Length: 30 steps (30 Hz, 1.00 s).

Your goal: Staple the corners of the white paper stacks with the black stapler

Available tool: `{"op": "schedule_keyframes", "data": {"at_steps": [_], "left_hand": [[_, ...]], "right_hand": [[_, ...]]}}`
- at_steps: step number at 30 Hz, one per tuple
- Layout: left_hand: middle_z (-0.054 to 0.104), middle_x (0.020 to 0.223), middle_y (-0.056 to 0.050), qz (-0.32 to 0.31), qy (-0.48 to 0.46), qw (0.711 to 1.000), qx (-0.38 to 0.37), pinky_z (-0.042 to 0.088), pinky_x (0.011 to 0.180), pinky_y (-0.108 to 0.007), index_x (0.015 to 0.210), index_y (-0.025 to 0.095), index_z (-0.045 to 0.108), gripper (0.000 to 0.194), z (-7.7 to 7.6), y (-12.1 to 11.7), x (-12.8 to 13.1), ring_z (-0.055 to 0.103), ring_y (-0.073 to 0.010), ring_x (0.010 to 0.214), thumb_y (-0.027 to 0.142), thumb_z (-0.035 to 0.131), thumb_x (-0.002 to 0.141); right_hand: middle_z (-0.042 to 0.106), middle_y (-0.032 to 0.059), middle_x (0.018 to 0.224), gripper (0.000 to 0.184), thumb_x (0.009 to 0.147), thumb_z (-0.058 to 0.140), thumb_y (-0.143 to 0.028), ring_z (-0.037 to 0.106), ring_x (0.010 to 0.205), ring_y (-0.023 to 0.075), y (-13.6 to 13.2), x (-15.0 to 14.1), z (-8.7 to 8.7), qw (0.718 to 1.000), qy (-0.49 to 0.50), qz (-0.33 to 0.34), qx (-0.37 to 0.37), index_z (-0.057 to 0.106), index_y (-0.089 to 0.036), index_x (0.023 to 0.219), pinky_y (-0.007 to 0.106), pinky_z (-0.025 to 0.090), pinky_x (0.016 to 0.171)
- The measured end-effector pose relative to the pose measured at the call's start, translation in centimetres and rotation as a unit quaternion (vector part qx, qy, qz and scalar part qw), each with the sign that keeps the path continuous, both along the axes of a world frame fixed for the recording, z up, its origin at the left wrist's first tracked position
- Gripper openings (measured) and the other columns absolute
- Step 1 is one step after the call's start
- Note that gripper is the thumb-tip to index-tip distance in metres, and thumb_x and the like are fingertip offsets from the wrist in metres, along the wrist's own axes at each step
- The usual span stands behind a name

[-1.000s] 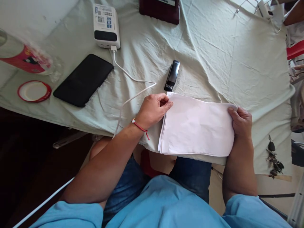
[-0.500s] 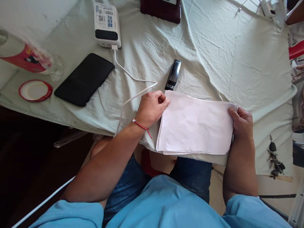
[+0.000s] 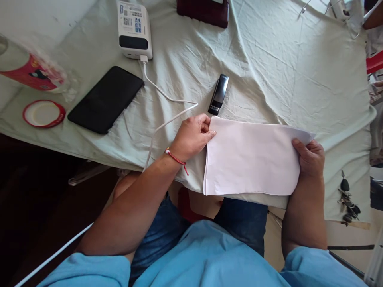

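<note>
A stack of white paper sheets (image 3: pixel 251 159) lies at the near edge of the cloth-covered table (image 3: pixel 269 67). My left hand (image 3: pixel 193 135) pinches the stack's upper left corner with curled fingers. My right hand (image 3: pixel 309 157) grips the right edge, thumb on top. A small black stapler (image 3: pixel 219 94) lies just beyond the papers' left corner, close to my left fingertips.
A black phone (image 3: pixel 105 99) and a white power bank (image 3: pixel 133 30) with a white cable (image 3: pixel 167 107) lie at the left. A red-rimmed lid (image 3: pixel 43 114), a plastic bottle (image 3: pixel 30 69), a dark red box (image 3: pixel 203 10) and keys (image 3: pixel 347 197) are also in view.
The sheets have been squared into a neater stack and shifted slightly right. Both hands kept their grip on the two ends.
</note>
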<state>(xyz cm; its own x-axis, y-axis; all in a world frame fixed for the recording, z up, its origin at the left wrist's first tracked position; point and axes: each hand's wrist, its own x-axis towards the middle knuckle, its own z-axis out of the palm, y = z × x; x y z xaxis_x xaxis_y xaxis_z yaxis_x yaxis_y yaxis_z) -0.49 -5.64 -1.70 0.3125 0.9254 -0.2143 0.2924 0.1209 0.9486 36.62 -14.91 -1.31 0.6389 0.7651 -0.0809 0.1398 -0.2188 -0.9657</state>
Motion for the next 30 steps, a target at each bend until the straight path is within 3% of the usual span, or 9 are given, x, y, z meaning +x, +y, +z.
{"op": "schedule_keyframes", "data": {"at_steps": [4, 8, 11, 14, 17, 21, 24, 28, 30], "left_hand": [[0.065, 0.067, 0.003, -0.042, 0.055, 0.996, 0.06, 0.041, 0.07, -0.032, 0.072, 0.022, 0.058, 0.021, 0.0, 0.0, -0.1, 0.058, -0.016, 0.067, 0.016, 0.074, 0.085], [0.061, 0.069, 0.003, -0.047, 0.073, 0.994, 0.069, 0.04, 0.07, -0.032, 0.071, 0.021, 0.06, 0.022, 0.1, -0.1, 0.0, 0.053, -0.0153, 0.068, 0.017, 0.075, 0.086], [0.069, 0.085, 0.003, -0.003, 0.063, 0.995, 0.073, 0.045, 0.072, -0.03, 0.087, 0.02, 0.066, 0.017, 0.0, -0.1, 0.1, 0.054, -0.0129, 0.07, 0.019, 0.082, 0.082], [0.074, 0.11, -0.003, 0.047, 0.041, 0.996, 0.06, 0.052, 0.078, -0.03, 0.115, 0.019, 0.067, 0.041, -0.2, -0.1, 0.2, 0.055, -0.0101, 0.071, 0.026, 0.088, 0.08], [0.076, 0.117, -0.007, 0.061, 0.009, 0.998, 0.027, 0.055, 0.081, -0.031, 0.127, 0.018, 0.064, 0.055, -0.2, -0.1, 0.2, 0.059, -0.0094, 0.071, 0.036, 0.09, 0.082], [0.078, 0.117, -0.008, 0.034, -0.041, 0.998, -0.024, 0.053, 0.072, -0.027, 0.133, 0.017, 0.062, 0.061, -0.1, -0.2, 0.2, 0.059, -0.0083, 0.069, 0.043, 0.088, 0.085], [0.08, 0.117, -0.008, 0.014, -0.06, 0.998, -0.023, 0.05, 0.066, -0.025, 0.133, 0.017, 0.066, 0.063, -0.1, -0.3, 0.2, 0.058, -0.0083, 0.067, 0.047, 0.09, 0.083], [0.083, 0.101, -0.006, -0.096, -0.109, 0.989, -0.038, 0.057, 0.067, -0.029, 0.108, 0.02, 0.08, 0.048, -0.2, -0.8, 0.3, 0.071, -0.0183, 0.08, 0.06, 0.088, 0.083], [0.083, 0.097, -0.007, -0.121, -0.135, 0.982, -0.06, 0.061, 0.072, -0.033, 0.096, 0.019, 0.081, 0.049, 0.0, -1.1, 0.4, 0.075, -0.0238, 0.089, 0.067, 0.083, 0.086]], "right_hand": [[0.073, 0.0001, 0.073, 0.054, 0.047, 0.106, -0.053, 0.056, 0.065, 0.0127, 0.3, 0.5, -0.1, 1.0, -0.024, -0.003, -0.005, 0.078, -0.018, 0.078, 0.027, 0.047, 0.059], [0.076, 0.0004, 0.078, 0.054, 0.046, 0.107, -0.051, 0.059, 0.069, 0.0122, 0.4, 0.9, -0.6, 0.999, -0.013, -0.021, 0.031, 0.079, -0.018, 0.078, 0.027, 0.05, 0.065], [0.08, 0.0011, 0.084, 0.049, 0.047, 0.105, -0.044, 0.064, 0.075, 0.0127, 0.3, 1.1, -0.9, 0.995, 0.005, -0.046, 0.087, 0.08, -0.018, 0.081, 0.027, 0.056, 0.073], [0.081, 0.0021, 0.089, 0.044, 0.048, 0.103, -0.039, 0.065, 0.08, 0.0138, 0.1, 1.1, -1.0, 0.99, 0.014, -0.067, 0.123, 0.08, -0.019, 0.081, 0.03, 0.059, 0.083], [0.079, 0.0024, 0.088, 0.039, 0.051, 0.1, -0.038, 0.066, 0.082, 0.0152, 0.1, 1.1, -1.1, 0.986, 0.021, -0.074, 0.145, 0.078, -0.019, 0.078, 0.032, 0.06, 0.089], [0.077, 0.0035, 0.087, 0.037, 0.054, 0.098, -0.037, 0.067, 0.084, 0.0155, 0.2, 1.2, -1.2, 0.98, 0.048, -0.07, 0.181, 0.073, -0.019, 0.074, 0.031, 0.06, 0.089], [0.077, 0.0052, 0.09, 0.034, 0.056, 0.096, -0.035, 0.069, 0.083, 0.0161, 0.2, 1.3, -1.2, 0.976, 0.061, -0.076, 0.196, 0.072, -0.019, 0.074, 0.031, 0.061, 0.086], [0.079, 0.0031, 0.088, 0.032, 0.055, 0.096, -0.034, 0.07, 0.082, 0.0159, 0.2, 1.1, -1.3, 0.978, 0.059, -0.069, 0.189, 0.074, -0.02, 0.073, 0.03, 0.063, 0.081], [0.08, 0.002, 0.087, 0.031, 0.055, 0.097, -0.034, 0.071, 0.08, 0.0156, 0.2, 1.0, -1.2, 0.98, 0.053, -0.069, 0.181, 0.075, -0.021, 0.073, 0.03, 0.064, 0.079]]}}
